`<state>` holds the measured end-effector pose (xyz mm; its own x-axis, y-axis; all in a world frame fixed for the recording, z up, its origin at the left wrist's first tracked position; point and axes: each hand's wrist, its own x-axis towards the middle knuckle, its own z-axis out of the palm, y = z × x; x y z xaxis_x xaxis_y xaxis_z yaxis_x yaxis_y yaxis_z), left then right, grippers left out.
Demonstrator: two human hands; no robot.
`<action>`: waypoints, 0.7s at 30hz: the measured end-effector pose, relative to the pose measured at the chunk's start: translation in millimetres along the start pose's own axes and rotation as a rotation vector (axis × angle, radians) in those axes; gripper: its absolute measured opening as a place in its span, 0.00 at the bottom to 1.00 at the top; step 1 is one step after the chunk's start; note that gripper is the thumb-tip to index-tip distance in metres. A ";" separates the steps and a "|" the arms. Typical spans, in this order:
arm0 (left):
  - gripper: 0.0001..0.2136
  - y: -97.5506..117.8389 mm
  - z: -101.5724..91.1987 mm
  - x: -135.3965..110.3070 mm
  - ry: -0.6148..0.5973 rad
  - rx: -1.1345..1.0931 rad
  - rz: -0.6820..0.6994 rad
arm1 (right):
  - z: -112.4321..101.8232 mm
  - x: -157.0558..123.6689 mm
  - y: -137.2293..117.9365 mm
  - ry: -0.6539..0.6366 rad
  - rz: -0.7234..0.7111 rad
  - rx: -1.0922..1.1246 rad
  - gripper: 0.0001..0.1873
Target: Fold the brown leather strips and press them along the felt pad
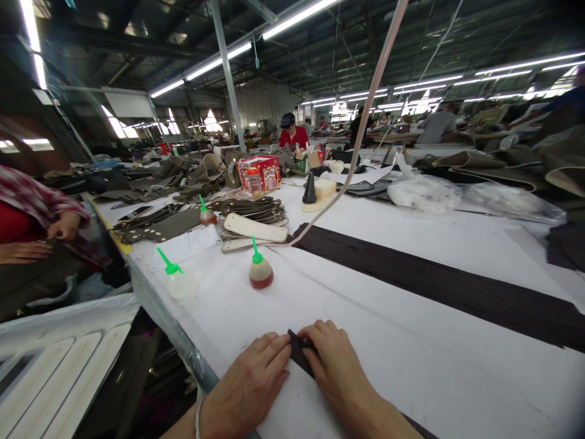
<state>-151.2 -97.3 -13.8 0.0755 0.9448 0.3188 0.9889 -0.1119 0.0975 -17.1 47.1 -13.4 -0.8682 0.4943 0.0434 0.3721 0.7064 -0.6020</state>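
Observation:
A narrow dark strip [299, 353] lies on the white table [411, 341] near its front edge. My left hand [249, 384] lies flat beside it, fingers together, their tips touching the strip's end. From the other side my right hand [336, 366] presses down on the strip with curled fingers and hides most of its length. Two small glue bottles with green nozzles, one reddish [261, 271] and one clear [176, 279], stand beyond my hands.
A wide dark band [434, 283] crosses the table diagonally. Stacks of cut leather pieces [253, 228] and a third bottle [206, 213] sit farther back. A pink cord [365, 116] hangs from above. At the left sits another person in a plaid sleeve [36, 204].

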 end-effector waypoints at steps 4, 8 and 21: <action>0.17 -1.8 -1.6 0.4 -0.015 0.021 0.013 | -0.7 -1.8 3.4 0.007 -0.012 0.010 0.14; 0.17 -1.8 -2.4 -0.4 -0.075 0.080 0.029 | 0.6 -5.9 6.9 0.031 -0.030 0.047 0.15; 0.18 -1.3 -4.7 -1.1 -0.144 0.182 0.061 | 7.6 -11.4 8.6 0.050 -0.134 0.021 0.18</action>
<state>-153.2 -99.7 -9.8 0.1405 0.9737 0.1796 0.9877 -0.1253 -0.0932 -6.5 43.7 -25.2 -0.8920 0.4212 0.1643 0.2464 0.7575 -0.6046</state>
